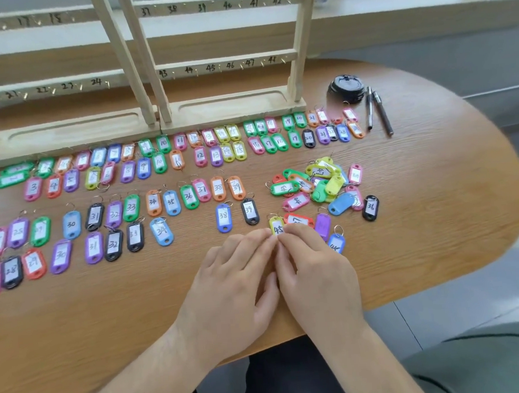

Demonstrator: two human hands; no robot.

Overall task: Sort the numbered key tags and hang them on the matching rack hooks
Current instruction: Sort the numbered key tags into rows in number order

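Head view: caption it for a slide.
Both hands pinch yellow tag 45 among sorted key-tag rows before the wooden rack.

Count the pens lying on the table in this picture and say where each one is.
2. Both lie side by side at the table's far right, just right of the black lid: the left pen nearest the lid, the right pen angled outward. None appears hidden.

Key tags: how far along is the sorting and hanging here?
Most tags lie in numbered rows on the table. Both hands, left and right, pinch a yellow tag marked 45. A mixed pile remains unsorted, and the rack hooks all look bare.
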